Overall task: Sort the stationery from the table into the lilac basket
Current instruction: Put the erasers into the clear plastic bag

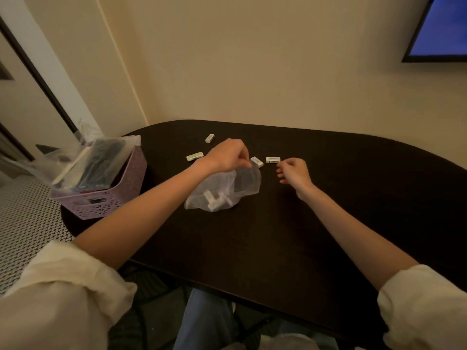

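Note:
A clear plastic bag (pixel 222 189) with several white erasers inside lies on the dark table (pixel 278 236). My left hand (pixel 228 154) pinches the bag's upper edge. My right hand (pixel 293 173) hovers beside the bag with loosely curled fingers and holds nothing. Several loose white erasers lie beyond the hands: one (pixel 257 161) right by my left fingers, one (pixel 273 159) just above my right hand, one (pixel 194 156) to the left, one (pixel 209 138) farther back. The lilac basket (pixel 111 198) stands at the table's left end, filled with plastic-wrapped stationery (pixel 101 162).
The table's far edge meets a beige wall. A screen (pixel 439 29) hangs at the upper right. A patterned floor (pixel 25 218) lies to the left below the basket. My knees show under the near table edge.

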A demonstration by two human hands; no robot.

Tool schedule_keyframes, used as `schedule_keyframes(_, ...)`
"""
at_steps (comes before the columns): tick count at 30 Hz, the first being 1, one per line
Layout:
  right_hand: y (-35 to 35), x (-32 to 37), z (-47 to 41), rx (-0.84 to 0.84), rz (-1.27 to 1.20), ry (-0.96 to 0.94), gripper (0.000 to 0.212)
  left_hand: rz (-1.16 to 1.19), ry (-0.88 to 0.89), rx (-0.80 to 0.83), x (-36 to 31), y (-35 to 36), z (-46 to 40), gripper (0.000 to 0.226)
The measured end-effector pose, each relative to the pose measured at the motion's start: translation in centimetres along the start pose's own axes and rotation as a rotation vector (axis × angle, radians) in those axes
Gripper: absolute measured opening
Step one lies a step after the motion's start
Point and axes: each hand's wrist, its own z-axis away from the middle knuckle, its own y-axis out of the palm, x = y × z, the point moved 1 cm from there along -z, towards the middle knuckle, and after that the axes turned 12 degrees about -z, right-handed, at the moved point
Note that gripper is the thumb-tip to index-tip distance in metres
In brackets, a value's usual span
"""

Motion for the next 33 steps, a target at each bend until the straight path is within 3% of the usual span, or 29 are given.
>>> schedule_keyframes(4, -0.4, -0.8, -3.5, 0.017, 0.526, -0.234, 0.049, 0.107, -0.078, -0.11, 1.4, 0.7, 0.4, 0.018)
schedule_keyframes(7, 0.5, -0.8, -5.5, 0.106, 0.733, -0.374, 0.061, 0.181, -0.171, -0.198, 2.4, 0.8, 1.1, 0.015)
schedule_keyframes(13, 2.8, -0.9, -8.2, 0.183, 0.939, -0.394, 0.05, 0.452, -0.35, -0.313, 4.0, 0.6, 2.4, 0.012)
schedule_keyframes(18, 4.5, -0.2, -8.1, 0.058, 0.731, -0.507, 0.032, 0.631, -0.428, -0.333, 4.9, 0.5, 4.5, 0.004)
schedule_keyframes(21, 5.8, 0.3, -7.2, 0.097, 0.73, -0.599, 0.03, 0.663, -0.423, -0.369, 4.9, 0.2, 5.4, 0.002)
schedule_keyframes(28, 6.8, 0.0, -6.8, 0.231, 0.914, -0.411, 0.034, 0.656, -0.397, -0.389, 4.3, 0.2, 5.7, 0.003)
schedule_keyframes(33, 5.5, 1.7, -4.3, 0.203, 0.591, -0.33, 0.035, 0.645, -0.375, -0.379, 3.7, 0.5, 5.2, 0.005)
